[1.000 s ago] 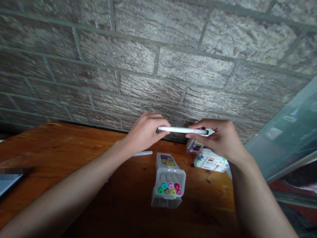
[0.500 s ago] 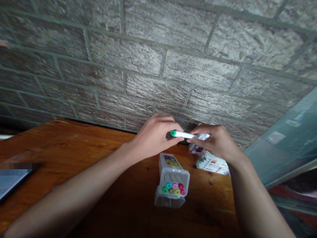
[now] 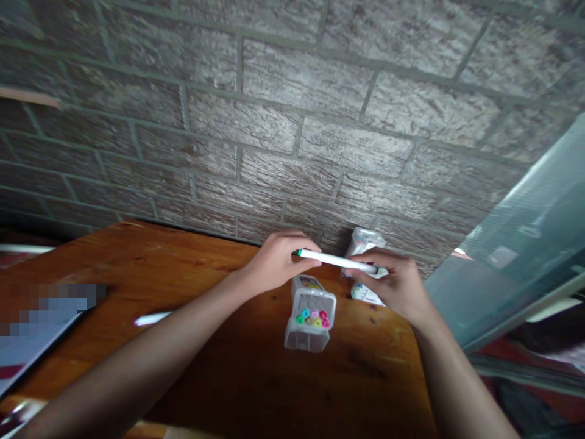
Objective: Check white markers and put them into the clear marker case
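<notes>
Now swung sideways, a slim white green-ended marker (image 3: 336,260) is pinched by the nearly closed left hand (image 3: 276,263) and right hand (image 3: 397,280) above a brown wooden table (image 3: 196,262), near an open clear plastic case (image 3: 307,340).

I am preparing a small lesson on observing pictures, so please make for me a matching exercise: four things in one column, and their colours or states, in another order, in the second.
Things
1. Held pen
2. Loose pen
3. Open case
4. Wall

Colours or states
A. Grey, in a brick pattern
B. Lying on the table, purple at one end
C. Green at the end near the left hand
D. Holding several pens, their coloured ends showing

Right pairs
1-C, 2-B, 3-D, 4-A
</notes>
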Demonstrator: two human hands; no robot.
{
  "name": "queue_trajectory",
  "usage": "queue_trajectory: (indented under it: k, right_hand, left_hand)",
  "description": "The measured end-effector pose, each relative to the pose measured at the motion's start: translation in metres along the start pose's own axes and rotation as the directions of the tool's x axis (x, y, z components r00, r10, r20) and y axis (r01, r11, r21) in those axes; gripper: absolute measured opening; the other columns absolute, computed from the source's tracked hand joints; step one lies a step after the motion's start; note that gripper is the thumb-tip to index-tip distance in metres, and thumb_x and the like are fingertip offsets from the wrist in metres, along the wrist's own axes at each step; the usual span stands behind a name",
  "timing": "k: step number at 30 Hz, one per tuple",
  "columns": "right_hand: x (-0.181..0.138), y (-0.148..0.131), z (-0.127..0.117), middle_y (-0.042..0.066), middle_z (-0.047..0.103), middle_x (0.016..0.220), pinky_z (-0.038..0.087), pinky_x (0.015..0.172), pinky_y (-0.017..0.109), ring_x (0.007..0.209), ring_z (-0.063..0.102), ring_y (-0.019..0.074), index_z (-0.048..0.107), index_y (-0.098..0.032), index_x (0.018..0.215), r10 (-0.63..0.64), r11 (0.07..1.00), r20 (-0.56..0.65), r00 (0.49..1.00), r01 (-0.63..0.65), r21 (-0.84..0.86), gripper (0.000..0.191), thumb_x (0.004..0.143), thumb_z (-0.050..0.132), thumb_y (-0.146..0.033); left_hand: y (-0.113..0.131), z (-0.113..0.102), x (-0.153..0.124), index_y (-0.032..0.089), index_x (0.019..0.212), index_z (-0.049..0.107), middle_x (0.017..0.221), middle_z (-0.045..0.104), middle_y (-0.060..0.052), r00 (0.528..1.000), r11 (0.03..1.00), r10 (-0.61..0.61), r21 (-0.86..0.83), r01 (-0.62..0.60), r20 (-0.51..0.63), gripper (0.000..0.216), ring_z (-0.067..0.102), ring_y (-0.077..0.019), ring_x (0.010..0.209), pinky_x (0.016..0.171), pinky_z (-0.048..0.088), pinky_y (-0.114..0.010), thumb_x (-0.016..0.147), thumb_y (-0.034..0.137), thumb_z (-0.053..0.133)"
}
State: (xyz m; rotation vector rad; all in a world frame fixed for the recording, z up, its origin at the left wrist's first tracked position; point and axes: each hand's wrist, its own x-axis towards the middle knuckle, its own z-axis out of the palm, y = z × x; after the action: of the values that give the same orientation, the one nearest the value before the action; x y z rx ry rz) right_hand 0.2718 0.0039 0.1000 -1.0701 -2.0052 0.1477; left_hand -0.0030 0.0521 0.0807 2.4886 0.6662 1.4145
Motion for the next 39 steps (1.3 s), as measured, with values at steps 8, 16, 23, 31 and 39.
queue_trajectory:
  k: [8,16,23,31,39]
  right_hand:
    - [-0.033,-0.024,0.050,0.005,0.085,0.083,0.063,0.060,0.033,0.066,0.077,0.0229,0.086,-0.027,0.094,0.070,0.966,-0.244,0.967,-0.004,0.260,0.015,0.080,0.091,-0.032]
    - [-0.049,-0.027,0.069,0.005,0.085,0.085,0.064,0.065,0.035,0.069,0.077,0.0231,0.086,-0.028,0.098,0.075,0.960,-0.283,0.956,0.007,0.280,0.017,0.081,0.090,-0.028]
    - [-0.057,-0.026,0.075,0.007,0.087,0.096,0.068,0.073,0.039,0.079,0.081,0.0261,0.088,-0.029,0.100,0.174,0.924,-0.286,0.942,-0.056,0.378,0.021,0.079,0.090,-0.025]
    - [-0.053,-0.017,0.075,0.003,0.070,0.058,0.046,0.041,0.022,0.048,0.057,0.0130,0.085,-0.021,0.082,0.409,0.598,-0.108,0.906,-0.177,0.781,0.024,0.088,0.085,-0.045]
    - [-0.050,-0.016,0.074,0.003,0.077,0.070,0.045,0.038,0.017,0.045,0.057,0.0086,0.085,-0.022,0.093,0.492,0.449,-0.054,0.869,-0.200,0.871,0.027,0.078,0.093,-0.043]
  left_hand:
    - [-0.014,0.013,-0.049,0.022,0.112,0.080,0.104,0.080,-0.009,0.989,0.999,0.042,0.005,-0.042,-0.142,0.016,0.075,-0.0224,0.095,0.084,0.061,-0.036,0.097,0.028,0.077]
    - [-0.022,0.024,-0.071,0.025,0.117,0.079,0.106,0.079,-0.009,0.985,0.997,0.062,0.047,-0.056,-0.158,0.019,0.075,-0.0227,0.098,0.086,0.063,-0.037,0.099,0.025,0.075]
    - [-0.021,0.025,-0.079,0.028,0.125,0.076,0.111,0.078,-0.009,0.987,0.998,0.029,0.052,-0.021,-0.156,0.025,0.074,-0.0234,0.103,0.090,0.062,-0.039,0.100,0.025,0.073]
    - [-0.009,0.024,-0.079,0.023,0.125,0.075,0.105,0.078,-0.008,0.979,1.000,0.025,0.007,-0.024,-0.201,0.024,0.074,-0.0200,0.098,0.087,0.060,-0.033,0.103,0.020,0.067]
    - [-0.006,0.026,-0.080,0.019,0.106,0.076,0.098,0.081,-0.005,0.971,0.993,-0.113,-0.063,0.102,-0.209,0.014,0.077,-0.0171,0.091,0.082,0.058,-0.027,0.106,0.021,0.062]
